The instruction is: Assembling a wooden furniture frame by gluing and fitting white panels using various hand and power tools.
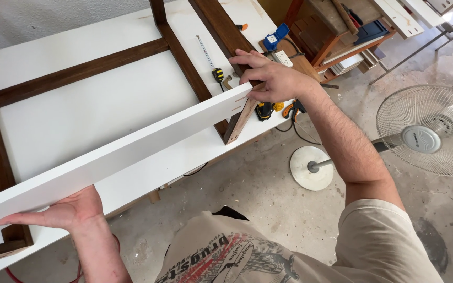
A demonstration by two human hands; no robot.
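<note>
The left hand point(66, 212) lies flat and open against the near face of a long white board point(116, 157), fingers stretched out along its lower edge, pressing rather than gripping. The board stands on edge and runs slantwise from the lower left up toward the middle of the view, over the front edge of the white worktable point(79, 115). Its face is smooth and plain white; near its far end a few small dark marks, perhaps holes, show in a short row. At that end the right hand point(271, 78) curls over the board's top corner, fingers bent and thumb beneath, holding it against the raw end of a dark brown wooden rail point(239, 120).

That rail belongs to a dark wooden frame point(79, 71) lying flat on the table, with a long rail running left to right and crosspieces going back toward the wall. Just beyond the right hand lie a yellow tape measure point(217, 73), its blade drawn out, and a yellow and black tool point(264, 111) at the table's edge.

Past the table the floor is stained grey concrete. A pedestal fan point(428, 131) stands to the right on its round base point(311, 167). Farther back a wooden shelf unit point(336, 36) holds assorted items, with a blue socket box point(276, 37) near it.
</note>
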